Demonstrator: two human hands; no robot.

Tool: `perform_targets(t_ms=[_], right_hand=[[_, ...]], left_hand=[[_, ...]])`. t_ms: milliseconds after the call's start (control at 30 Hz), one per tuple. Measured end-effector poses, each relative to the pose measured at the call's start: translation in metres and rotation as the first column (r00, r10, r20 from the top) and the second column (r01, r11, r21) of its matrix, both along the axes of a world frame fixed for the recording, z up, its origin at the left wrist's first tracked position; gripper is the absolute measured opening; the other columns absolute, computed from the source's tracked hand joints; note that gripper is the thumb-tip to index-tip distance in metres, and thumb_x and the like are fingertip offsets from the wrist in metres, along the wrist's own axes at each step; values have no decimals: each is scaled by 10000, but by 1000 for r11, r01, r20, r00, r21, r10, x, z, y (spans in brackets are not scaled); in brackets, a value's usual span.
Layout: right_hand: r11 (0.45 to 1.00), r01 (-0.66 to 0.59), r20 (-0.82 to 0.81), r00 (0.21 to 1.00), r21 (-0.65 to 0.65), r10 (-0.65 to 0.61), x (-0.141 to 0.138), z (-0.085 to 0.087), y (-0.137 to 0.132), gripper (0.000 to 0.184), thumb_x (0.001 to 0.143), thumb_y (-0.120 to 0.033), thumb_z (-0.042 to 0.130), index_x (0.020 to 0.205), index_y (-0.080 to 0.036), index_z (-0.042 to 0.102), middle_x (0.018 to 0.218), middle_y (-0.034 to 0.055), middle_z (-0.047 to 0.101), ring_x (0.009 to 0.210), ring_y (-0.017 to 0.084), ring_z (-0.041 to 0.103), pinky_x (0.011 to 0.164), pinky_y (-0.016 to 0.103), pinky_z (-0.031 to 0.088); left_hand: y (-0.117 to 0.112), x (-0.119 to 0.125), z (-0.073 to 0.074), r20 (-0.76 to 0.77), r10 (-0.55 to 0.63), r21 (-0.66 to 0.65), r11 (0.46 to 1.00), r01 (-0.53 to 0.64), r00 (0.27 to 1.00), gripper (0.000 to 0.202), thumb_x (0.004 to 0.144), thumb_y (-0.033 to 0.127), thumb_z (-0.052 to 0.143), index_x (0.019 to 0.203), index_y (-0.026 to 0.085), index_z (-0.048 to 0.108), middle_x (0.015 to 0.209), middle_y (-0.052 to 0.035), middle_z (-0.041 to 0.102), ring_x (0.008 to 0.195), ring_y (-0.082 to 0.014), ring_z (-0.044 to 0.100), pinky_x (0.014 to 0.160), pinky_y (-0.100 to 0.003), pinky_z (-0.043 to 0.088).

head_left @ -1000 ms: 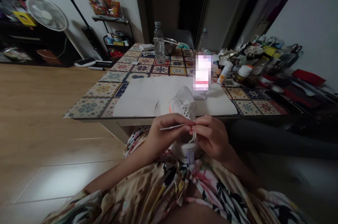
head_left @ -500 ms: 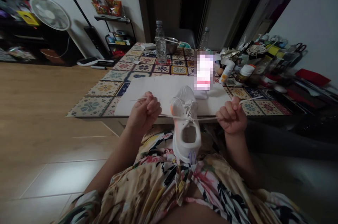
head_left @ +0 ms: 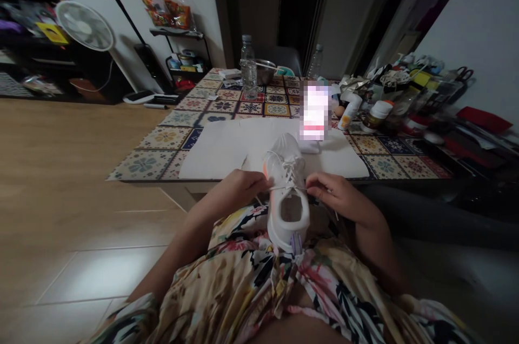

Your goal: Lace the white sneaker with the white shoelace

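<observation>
A white sneaker [head_left: 287, 227] with an orange patch on its side and a lilac heel tab leans, toe up, between my lap and the table edge. Its opening faces me. A white shoelace [head_left: 284, 188] runs across the top of the tongue. On the shoe's left side, my left hand [head_left: 247, 184] pinches the lace close to the eyelets. At the right side, my right hand [head_left: 330, 190] pinches the other lace end, fingertips almost against the shoe. Loose lace tips hang below both hands.
White paper [head_left: 219, 144] covers the near part of the patterned table [head_left: 150, 163]. A blurred bright screen [head_left: 315, 111] stands behind the shoe. Clear bottles [head_left: 248, 71] and a metal bowl [head_left: 265, 71] are farther back. Jars, a spray can [head_left: 349, 111] and clutter crowd the right side.
Both hands have come inward from wide apart to the sides of the shoe. The lace, stretched out sideways before, is now held short near the tongue.
</observation>
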State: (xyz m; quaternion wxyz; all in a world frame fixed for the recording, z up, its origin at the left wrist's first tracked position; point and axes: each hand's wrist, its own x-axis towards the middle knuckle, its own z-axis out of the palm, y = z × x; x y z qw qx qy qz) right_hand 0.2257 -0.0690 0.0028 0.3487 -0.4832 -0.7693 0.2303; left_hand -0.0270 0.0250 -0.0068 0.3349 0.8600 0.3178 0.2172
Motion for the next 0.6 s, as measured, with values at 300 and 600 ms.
perform_targets(t_ms=[300, 600], right_hand=[[952, -305, -246, 921, 22, 300, 22, -6, 11, 301, 903, -452, 628, 777, -181, 667, 759, 24, 658, 722, 150, 620, 696, 284, 507], [980, -197, -755, 637, 33, 154, -28, -20, 12, 314, 765, -507, 760, 711, -226, 631, 727, 11, 683, 765, 197, 679, 777, 384, 558]], left_hand=[[13, -19, 5, 317, -313, -70, 934, 351, 895, 246, 857, 373, 661, 749, 154, 691, 855, -80, 682, 829, -177, 633, 781, -277, 494], [-8, 32, -9, 751, 64, -413, 822, 392, 657, 350, 692, 463, 822, 672, 154, 657, 678, -20, 659, 654, -136, 611, 664, -265, 486]])
